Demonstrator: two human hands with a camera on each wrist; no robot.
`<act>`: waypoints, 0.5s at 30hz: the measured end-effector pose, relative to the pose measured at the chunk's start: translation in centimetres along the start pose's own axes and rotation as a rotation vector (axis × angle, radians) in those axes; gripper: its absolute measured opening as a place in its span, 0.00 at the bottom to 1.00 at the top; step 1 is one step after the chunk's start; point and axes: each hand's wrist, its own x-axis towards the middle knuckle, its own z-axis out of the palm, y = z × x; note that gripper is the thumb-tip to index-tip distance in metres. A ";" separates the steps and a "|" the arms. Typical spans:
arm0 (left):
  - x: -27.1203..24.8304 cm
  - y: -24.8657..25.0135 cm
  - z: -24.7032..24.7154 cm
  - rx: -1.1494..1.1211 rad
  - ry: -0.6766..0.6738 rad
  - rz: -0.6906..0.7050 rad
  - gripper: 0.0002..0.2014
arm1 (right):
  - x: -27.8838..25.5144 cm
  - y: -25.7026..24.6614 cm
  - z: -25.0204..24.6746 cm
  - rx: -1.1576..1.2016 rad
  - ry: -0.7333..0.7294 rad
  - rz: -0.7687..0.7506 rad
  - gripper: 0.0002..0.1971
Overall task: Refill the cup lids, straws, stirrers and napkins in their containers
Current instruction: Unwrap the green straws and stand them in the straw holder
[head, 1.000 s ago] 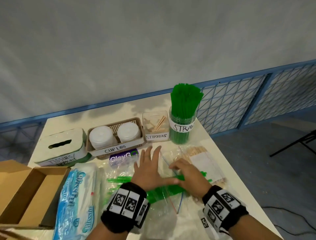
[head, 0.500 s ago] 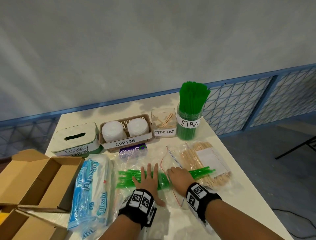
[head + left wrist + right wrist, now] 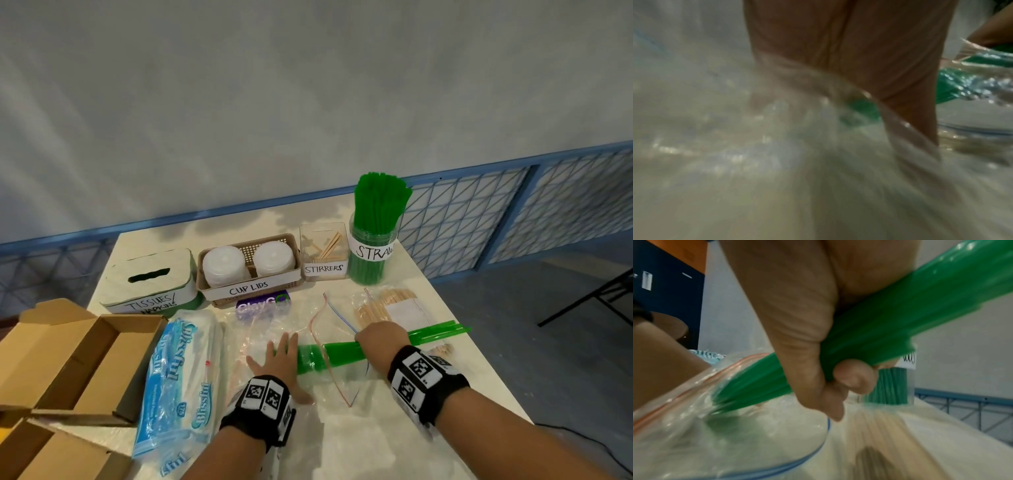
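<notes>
Two hands work at a clear zip bag [image 3: 329, 373] lying on the white surface [image 3: 428, 428]. The right hand [image 3: 382, 339] has its fingers curled round a bundle of green straws [image 3: 435, 334], thumb wrapped beneath; one end of the bundle is inside the bag's open mouth, the other sticks out past the hand to the right. The left hand [image 3: 279, 359] lies flat with fingers spread, pressing the plastic down at the bag's left end. Just beyond the bag lies a second bag of wooden stirrers [image 3: 387, 308]. Behind that stand the straw jar [image 3: 373, 253], full of upright green straws, a stirrer box [image 3: 323, 263] to its left, then the cup-lid basket [image 3: 250, 270] and tissue box [image 3: 150, 284]. Left of the zip bag lie a napkin pack [image 3: 178, 377] and an open cardboard box [image 3: 78, 356].
</notes>
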 end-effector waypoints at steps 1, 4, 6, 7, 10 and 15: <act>-0.4 -0.1 -0.4 -0.027 -0.012 -0.015 0.66 | -0.3 0.2 -0.4 -0.013 0.002 0.023 0.14; -2.4 0.8 -3.2 -0.107 0.042 0.085 0.70 | -1.0 0.3 -1.4 -0.059 0.007 0.056 0.13; -3.6 2.3 -5.4 -0.147 0.135 0.306 0.70 | -1.5 0.1 -2.0 -0.083 0.022 0.055 0.13; -3.8 3.1 -6.1 -0.149 0.179 0.413 0.68 | -1.6 0.0 -2.2 -0.092 0.026 0.054 0.12; -2.9 5.1 -6.4 -0.007 0.213 0.541 0.56 | -2.0 -0.6 -2.6 -0.103 0.040 0.057 0.13; -0.4 5.8 -4.5 0.075 0.265 0.451 0.20 | -2.4 -0.5 -3.2 -0.128 0.172 0.064 0.13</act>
